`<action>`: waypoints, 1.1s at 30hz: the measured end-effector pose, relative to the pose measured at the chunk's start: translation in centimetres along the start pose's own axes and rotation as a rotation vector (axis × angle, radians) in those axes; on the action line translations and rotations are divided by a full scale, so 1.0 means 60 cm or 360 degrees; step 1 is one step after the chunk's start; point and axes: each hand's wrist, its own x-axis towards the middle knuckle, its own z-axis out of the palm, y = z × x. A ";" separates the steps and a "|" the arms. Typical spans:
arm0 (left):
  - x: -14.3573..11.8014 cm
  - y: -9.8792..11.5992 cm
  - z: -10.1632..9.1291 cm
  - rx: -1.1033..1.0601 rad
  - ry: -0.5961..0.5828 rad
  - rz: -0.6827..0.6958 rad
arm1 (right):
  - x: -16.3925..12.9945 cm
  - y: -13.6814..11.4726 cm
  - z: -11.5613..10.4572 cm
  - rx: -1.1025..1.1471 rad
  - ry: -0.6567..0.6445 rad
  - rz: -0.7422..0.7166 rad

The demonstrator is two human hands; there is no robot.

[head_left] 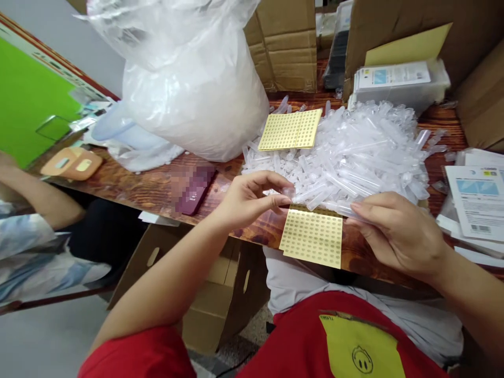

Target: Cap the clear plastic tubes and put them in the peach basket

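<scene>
My left hand (252,199) pinches a small clear plastic piece (289,192), perhaps a cap, between thumb and index finger. Between thumb and fingers of my right hand (397,233) is a clear plastic tube (342,208), which points left toward the other hand. Under the tube, a yellow sheet of small round stickers (313,236) overhangs the table's front edge. Just behind both hands rises a heap of clear plastic tubes (358,152) mixed with small clear pieces. More yellow sticker sheets (289,129) rest on the heap's left side.
A big white plastic bag (197,94) stands behind a dark red phone-like object (197,193). Printed cards (478,202) lie at right, with packs (394,79) behind the heap. An open carton (208,304) sits below the table (252,231). Another person's arm (39,194) is at left.
</scene>
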 end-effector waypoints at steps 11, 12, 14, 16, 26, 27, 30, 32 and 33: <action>0.013 0.041 0.075 -0.0803 -0.0349 -0.0291 | 0.027 -0.004 -0.041 -0.0036 -0.0185 -0.0253; 0.016 0.042 0.078 -0.0792 -0.0349 -0.0279 | 0.023 -0.002 -0.044 -0.0034 -0.0191 -0.0250; 0.025 0.046 0.086 -0.0769 -0.0373 -0.0242 | 0.014 0.004 -0.049 -0.0023 -0.0190 -0.0200; 0.038 0.051 0.096 -0.0729 -0.0418 -0.0159 | 0.005 0.012 -0.053 -0.0020 -0.0189 -0.0131; 0.109 0.030 0.167 -0.0155 -0.0104 0.0729 | -0.019 0.052 -0.051 -0.0571 0.0287 0.0191; 0.111 0.025 0.171 -0.0190 -0.0085 0.0723 | -0.022 0.054 -0.050 -0.0564 0.0309 0.0131; 0.109 0.008 0.174 -0.0288 -0.0079 0.0701 | -0.030 0.050 -0.042 -0.0435 0.0230 0.0079; 0.105 -0.001 0.171 -0.0330 -0.0099 0.0689 | -0.033 0.044 -0.037 -0.0349 0.0109 0.0215; 0.102 -0.004 0.170 -0.0353 -0.0125 0.0669 | -0.034 0.041 -0.035 -0.0336 0.0068 0.0282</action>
